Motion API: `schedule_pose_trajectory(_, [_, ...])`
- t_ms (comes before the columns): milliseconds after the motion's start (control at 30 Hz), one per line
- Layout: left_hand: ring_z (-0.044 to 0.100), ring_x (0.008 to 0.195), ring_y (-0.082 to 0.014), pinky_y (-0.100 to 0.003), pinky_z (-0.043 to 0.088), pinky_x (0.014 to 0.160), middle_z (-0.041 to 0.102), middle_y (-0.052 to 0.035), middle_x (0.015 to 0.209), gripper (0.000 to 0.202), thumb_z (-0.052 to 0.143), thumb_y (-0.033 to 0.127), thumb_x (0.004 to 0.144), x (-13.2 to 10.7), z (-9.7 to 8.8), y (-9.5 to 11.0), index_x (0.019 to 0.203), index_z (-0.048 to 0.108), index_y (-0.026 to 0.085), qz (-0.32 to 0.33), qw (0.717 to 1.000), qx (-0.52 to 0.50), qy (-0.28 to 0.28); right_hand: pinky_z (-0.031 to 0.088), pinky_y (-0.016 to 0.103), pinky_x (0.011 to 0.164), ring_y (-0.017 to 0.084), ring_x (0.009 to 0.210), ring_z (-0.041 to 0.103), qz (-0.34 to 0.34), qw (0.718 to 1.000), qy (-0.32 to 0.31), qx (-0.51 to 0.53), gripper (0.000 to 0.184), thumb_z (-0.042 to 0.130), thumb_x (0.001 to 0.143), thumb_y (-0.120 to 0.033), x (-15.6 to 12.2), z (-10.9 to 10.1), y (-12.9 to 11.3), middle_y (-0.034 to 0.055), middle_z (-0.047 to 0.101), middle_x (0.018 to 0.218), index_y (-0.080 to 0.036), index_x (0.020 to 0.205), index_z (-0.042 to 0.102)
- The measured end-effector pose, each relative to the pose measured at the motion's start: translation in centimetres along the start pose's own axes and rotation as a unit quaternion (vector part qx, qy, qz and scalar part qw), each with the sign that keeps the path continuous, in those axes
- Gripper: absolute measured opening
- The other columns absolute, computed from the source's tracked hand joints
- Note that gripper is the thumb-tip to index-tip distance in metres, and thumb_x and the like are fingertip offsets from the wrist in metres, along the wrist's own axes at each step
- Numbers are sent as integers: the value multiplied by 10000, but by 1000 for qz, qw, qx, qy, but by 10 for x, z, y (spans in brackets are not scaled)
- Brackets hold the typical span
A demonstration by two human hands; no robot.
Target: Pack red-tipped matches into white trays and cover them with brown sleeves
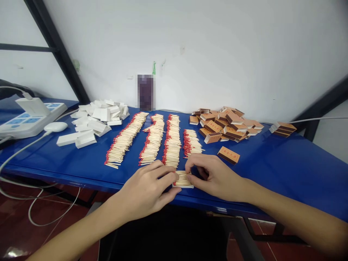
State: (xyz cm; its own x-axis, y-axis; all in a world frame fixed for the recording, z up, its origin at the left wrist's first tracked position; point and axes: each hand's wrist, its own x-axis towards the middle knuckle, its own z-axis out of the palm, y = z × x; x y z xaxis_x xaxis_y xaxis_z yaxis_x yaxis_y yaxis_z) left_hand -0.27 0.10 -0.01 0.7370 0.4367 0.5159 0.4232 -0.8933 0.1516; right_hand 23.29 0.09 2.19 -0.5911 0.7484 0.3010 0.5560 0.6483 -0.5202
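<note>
At the near edge of the blue surface [285, 170] a small white inner tray [183, 180], filled with red-tipped matches laid lengthwise, is held between both hands. The left hand [148, 188] is closed on its left end, thumb below and fingers [165, 174] curled over the top. The right hand [214, 177] is pinched on its right end, its fingertips pressed on the matches.

Just beyond the right hand a single orange sleeve [228, 155] lies flat. Four rows of loose matches [172, 141] run away from the hands, the nearest ends almost touched by the knuckles. Farther back a heap of white trays [95, 121] is seen on the left and a heap of orange sleeves [225, 125] on the right, with a power strip [29, 116] at the far left.

Because the tray is held so close to the edge, it could be tipped by an uneven squeeze and the matches spilled to the floor. The tidy rows could also be scattered by a careless knuckle.
</note>
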Motion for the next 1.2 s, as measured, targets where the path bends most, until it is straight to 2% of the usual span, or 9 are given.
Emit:
schedule_pose_trajectory(367, [618, 901, -206, -363, 529, 817, 691, -64, 1041, 131, 539, 266, 989, 0, 0, 0, 1038, 622, 177, 1, 1000, 10, -11, 387, 209, 561, 87, 611, 483, -3, 999, -27, 47, 94, 575, 886, -117, 2, -3, 0, -6, 594, 790, -181, 826, 610])
schedule_pose_trajectory(833, [608, 876, -202, -347, 526, 776, 682, -63, 1012, 133, 519, 272, 998, 0, -2, 0, 995, 618, 183, 13, 999, 36, -12, 374, 214, 537, 80, 563, 467, 40, 998, -16, 38, 99, 586, 864, -136, 4, -2, -1, -25, 570, 718, -178, 777, 609])
schedule_pose_trajectory(967, [612, 905, -214, -368, 518, 808, 683, -56, 1026, 128, 527, 281, 998, 0, -2, 0, 1043, 585, 177, 4, 999, 27, -19, 373, 214, 552, 79, 575, 465, 39, 999, -18, 32, 109, 584, 855, -122, 4, -1, -1, -29, 567, 716, -177, 761, 589])
schedule_pose_trajectory(1100, [610, 918, -211, -365, 508, 812, 679, -47, 1054, 164, 526, 280, 1000, 0, -2, 0, 1130, 535, 180, -9, 1000, 14, -24, 355, 212, 515, 76, 538, 434, 70, 996, -21, 57, 65, 602, 847, -130, 3, -3, -3, -52, 539, 691, -187, 847, 571])
schedule_pose_trajectory(1200, [605, 912, -209, -358, 506, 799, 675, -47, 1050, 167, 524, 291, 1002, 0, -1, 0, 1130, 527, 185, -17, 999, 8, -26, 342, 211, 488, 76, 520, 424, 96, 991, -25, 85, 82, 586, 863, -136, 3, -3, -3, -64, 530, 684, -195, 907, 550])
